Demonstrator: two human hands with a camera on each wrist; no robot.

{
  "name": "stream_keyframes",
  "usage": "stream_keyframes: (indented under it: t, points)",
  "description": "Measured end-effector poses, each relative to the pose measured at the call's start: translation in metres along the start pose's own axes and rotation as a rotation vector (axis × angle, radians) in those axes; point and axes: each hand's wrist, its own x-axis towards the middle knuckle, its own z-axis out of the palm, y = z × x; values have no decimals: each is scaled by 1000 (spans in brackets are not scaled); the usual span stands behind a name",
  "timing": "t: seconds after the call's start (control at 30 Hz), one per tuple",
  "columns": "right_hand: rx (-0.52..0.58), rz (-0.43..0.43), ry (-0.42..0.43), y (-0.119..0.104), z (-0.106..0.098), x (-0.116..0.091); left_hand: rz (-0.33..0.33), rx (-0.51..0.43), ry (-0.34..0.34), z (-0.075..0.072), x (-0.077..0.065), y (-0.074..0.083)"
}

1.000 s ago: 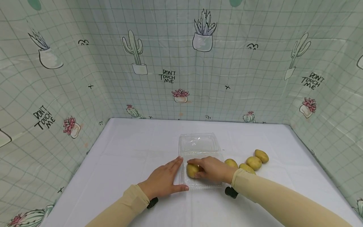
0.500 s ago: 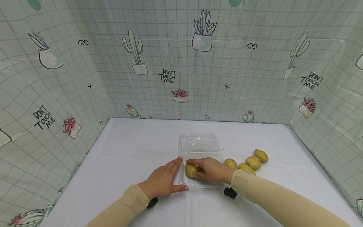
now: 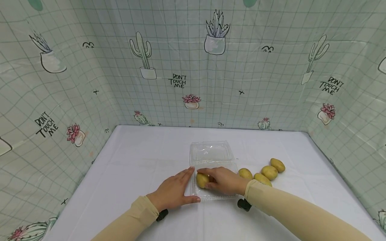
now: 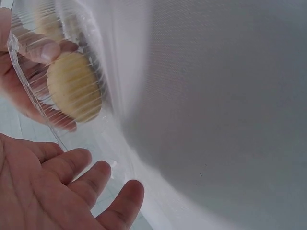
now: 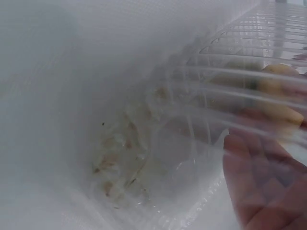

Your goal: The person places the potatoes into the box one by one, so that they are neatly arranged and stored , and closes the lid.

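Observation:
A clear plastic clamshell box (image 3: 212, 152) lies with its lid folded back, away from me. My right hand (image 3: 224, 180) reaches into its base and grips a yellow potato (image 3: 202, 180) near the left wall, thumb and fingers on either side. Through the ribbed wall, the left wrist view shows this potato (image 4: 74, 88) with fingertips against it. My left hand (image 3: 173, 190) is at the box's left side, fingers extended and thumb spread toward the front corner. In the right wrist view, the ribbed plastic covers part of my right hand (image 5: 264, 177).
Several loose potatoes (image 3: 269, 172) lie on the white tablecloth (image 3: 150, 147) right of the box, the nearest potato (image 3: 245, 174) close beside it. A dark device (image 3: 244, 205) sits under the right wrist. A patterned curtain (image 3: 169, 50) surrounds the table's back and sides.
My right hand has slid the potato slightly left, toward the box's left wall. The left hand, the box and the loose potatoes have stayed put.

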Motion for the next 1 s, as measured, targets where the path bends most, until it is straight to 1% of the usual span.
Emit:
stream_keyframes:
  t: [0.3, 0.77, 1.0]
  points:
    - [-12, 6, -7, -3, -2, -1, -5, 1, -4, 0, 0, 0]
    - [-75, -39, 1, 1, -5, -4, -10, 13, -11, -2, -1, 0]
    - [-67, -40, -1, -1, -6, -3, -13, 14, -18, -3, 0, 1]
